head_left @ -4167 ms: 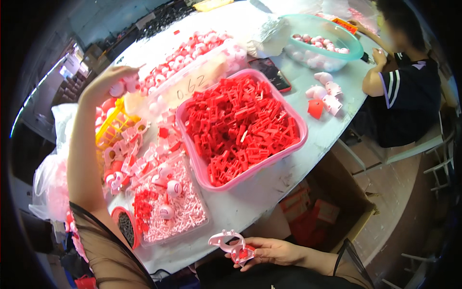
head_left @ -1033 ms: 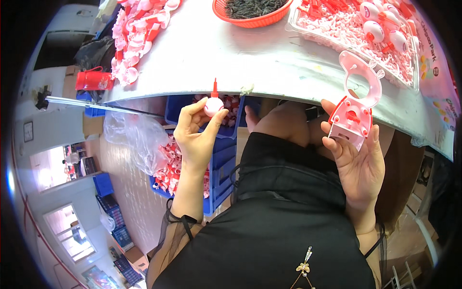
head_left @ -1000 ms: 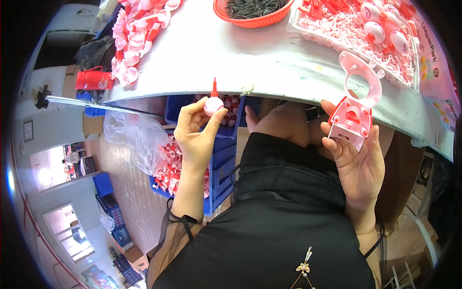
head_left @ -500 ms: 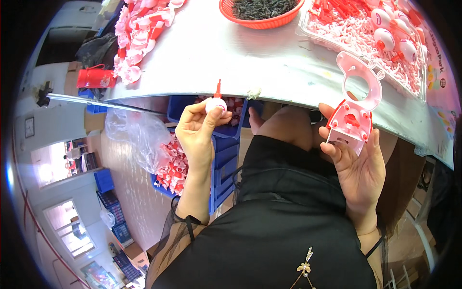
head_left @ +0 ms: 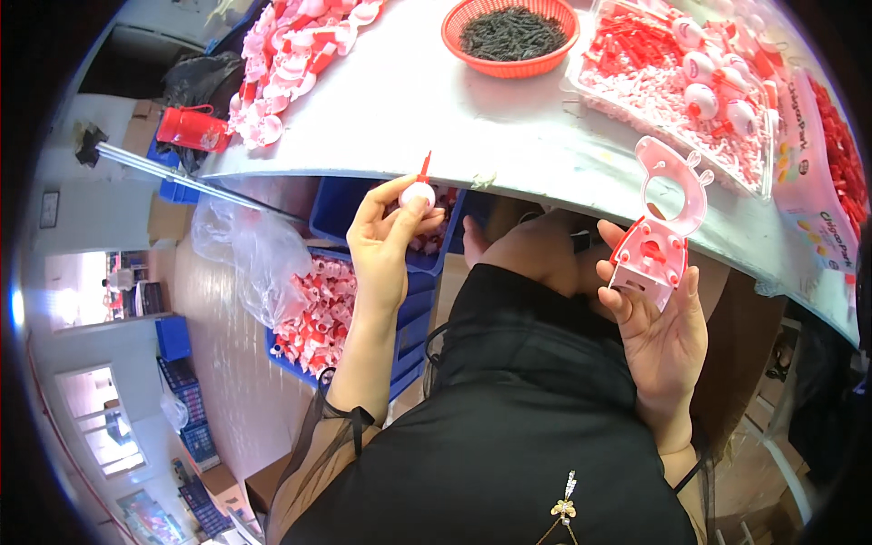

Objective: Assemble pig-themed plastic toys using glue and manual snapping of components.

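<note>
My left hand [head_left: 386, 232] pinches a small white ball with a thin red stem [head_left: 419, 193] between thumb and fingers, the stem pointing up, just off the table's near edge. Farther right, my right hand [head_left: 668, 341] is closed round the lower part of a pink and red plastic toy housing [head_left: 652, 254]. Its upper part is a translucent pink ring with small ear-like bumps, standing up above the fingers. Red inner parts and several pegs show on the side turned to me. The two held pieces are well apart.
On the white table [head_left: 381, 127] lie pink and red parts [head_left: 304, 54] at left, a red basket of black pieces [head_left: 510, 68], and a clear tray [head_left: 581, 80] of small parts and white balls. Blue crates [head_left: 413, 336] stand below. A printed bag [head_left: 808, 200] lies at right.
The view has shifted slightly. In the picture, the toy housing sits lower and a bit more to the left. Both hands keep hold of their pieces, which remain apart.
</note>
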Action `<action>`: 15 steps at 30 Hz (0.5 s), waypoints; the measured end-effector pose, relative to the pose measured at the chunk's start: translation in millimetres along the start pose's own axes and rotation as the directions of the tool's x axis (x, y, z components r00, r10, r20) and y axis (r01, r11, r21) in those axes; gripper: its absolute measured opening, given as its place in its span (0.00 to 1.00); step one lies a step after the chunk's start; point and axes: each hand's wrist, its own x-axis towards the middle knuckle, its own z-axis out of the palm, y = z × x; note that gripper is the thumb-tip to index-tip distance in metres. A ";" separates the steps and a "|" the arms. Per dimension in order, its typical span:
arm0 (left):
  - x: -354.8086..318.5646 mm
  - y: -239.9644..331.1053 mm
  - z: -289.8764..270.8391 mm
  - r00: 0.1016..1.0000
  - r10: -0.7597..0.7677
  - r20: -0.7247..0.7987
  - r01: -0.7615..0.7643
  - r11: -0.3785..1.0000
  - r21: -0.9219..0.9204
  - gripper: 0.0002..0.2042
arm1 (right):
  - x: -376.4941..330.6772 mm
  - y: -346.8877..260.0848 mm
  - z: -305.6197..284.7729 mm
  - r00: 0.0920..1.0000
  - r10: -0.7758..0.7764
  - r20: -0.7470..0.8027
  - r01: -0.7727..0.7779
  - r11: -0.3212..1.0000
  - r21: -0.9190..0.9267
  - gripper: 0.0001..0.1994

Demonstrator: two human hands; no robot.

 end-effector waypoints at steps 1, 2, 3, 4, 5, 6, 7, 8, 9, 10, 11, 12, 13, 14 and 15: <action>-1.5 -0.8 0.8 1.000 0.004 0.010 -0.004 1.000 -0.005 0.13 | -2.2 -1.2 -1.2 1.000 -0.011 0.000 0.011 1.000 -0.004 0.30; -2.7 -1.8 1.9 0.999 0.039 0.032 -0.041 0.997 0.059 0.14 | -3.9 -2.7 -2.1 1.000 -0.020 -0.010 0.020 1.000 -0.004 0.30; -4.2 -1.5 1.1 0.996 0.067 0.055 -0.073 0.989 0.132 0.15 | -5.7 -2.5 -2.8 0.999 -0.023 -0.023 0.023 1.000 0.004 0.30; -4.1 -0.1 -0.1 0.998 0.031 0.057 -0.040 0.986 0.160 0.15 | -6.0 -2.6 -2.5 0.999 -0.028 -0.027 0.028 1.000 0.008 0.30; -2.9 2.4 2.1 0.998 0.031 0.063 -0.041 0.986 0.163 0.15 | -5.3 -2.7 -1.7 0.999 -0.026 -0.025 0.026 1.000 0.005 0.30; -2.6 4.9 5.3 0.998 0.048 0.039 -0.053 0.989 0.140 0.14 | -4.9 -2.3 -1.5 0.999 -0.021 -0.025 0.021 1.000 0.002 0.29; -1.9 6.1 6.9 0.998 0.064 0.014 -0.066 0.991 0.116 0.14 | -4.6 -2.0 -1.5 0.999 -0.022 -0.029 0.022 1.000 0.005 0.29; -0.7 4.1 5.6 0.997 0.074 0.012 -0.075 0.990 0.118 0.13 | -4.1 -1.7 -1.3 1.000 -0.014 -0.023 0.014 1.000 -0.006 0.30; -0.9 1.0 3.0 0.998 0.070 0.011 -0.071 0.990 0.123 0.13 | -3.4 -1.4 -1.7 1.000 -0.001 -0.015 0.001 1.000 -0.016 0.30; -1.1 -2.2 0.1 0.997 0.071 0.016 -0.073 0.991 0.110 0.13 | -2.1 -1.6 -1.6 1.000 0.003 -0.018 -0.003 1.000 -0.012 0.30; -1.4 -4.0 -1.9 0.997 0.073 0.020 -0.075 0.992 0.097 0.13 | -0.5 -2.3 -1.2 1.000 0.013 -0.018 -0.013 1.000 -0.023 0.30; -1.9 -5.7 -2.7 0.998 0.062 0.019 -0.064 0.992 0.104 0.13 | 0.8 -1.1 -1.3 0.999 0.025 -0.025 -0.025 0.999 -0.031 0.30; -2.4 -7.1 -2.1 0.997 0.075 0.004 -0.075 0.994 0.081 0.12 | 2.6 0.1 -1.0 0.999 0.033 -0.033 -0.034 0.999 -0.024 0.30; -3.1 -8.3 -1.8 0.996 0.088 -0.013 -0.087 0.994 0.059 0.12 | 4.6 1.6 -0.4 0.999 0.043 -0.026 -0.044 0.999 -0.019 0.30; -3.5 -8.5 -0.9 0.996 0.084 -0.022 -0.082 0.995 0.063 0.12 | 7.2 2.5 0.4 0.998 0.054 -0.013 -0.054 0.998 -0.019 0.31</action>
